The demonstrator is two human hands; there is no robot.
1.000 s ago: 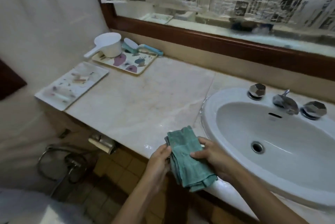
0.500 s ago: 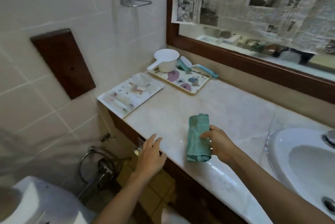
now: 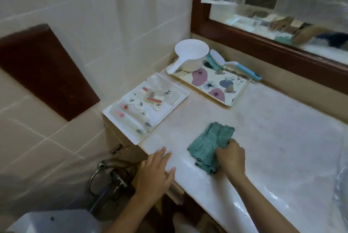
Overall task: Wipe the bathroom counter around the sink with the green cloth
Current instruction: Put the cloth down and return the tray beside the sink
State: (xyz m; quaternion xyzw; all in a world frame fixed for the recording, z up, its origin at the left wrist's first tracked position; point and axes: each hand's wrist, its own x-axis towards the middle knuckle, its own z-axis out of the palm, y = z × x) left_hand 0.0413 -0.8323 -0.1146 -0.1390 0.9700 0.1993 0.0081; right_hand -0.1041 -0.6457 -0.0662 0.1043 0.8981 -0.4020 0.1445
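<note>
Fingers (image 3: 220,154) of my right hand (image 3: 230,157) are curling over the green cloth (image 3: 208,143), gripping its near right edge and pressing it onto the tabletop (image 3: 273,129). The cloth is lying folded and bunched near the front edge, left of the sink (image 3: 343,174), which is showing only as a blur at far right. My left hand (image 3: 154,174) is lying flat, fingers straight and spread, holding nothing, tips touching the tabletop's front corner. Beyond it I'm seeing a white tray (image 3: 178,95) of small items. Behind that is sitting a flowered tray (image 3: 240,90) with a white scoop (image 3: 190,55) and a blue-handled brush (image 3: 216,59) at its far edge.
</note>
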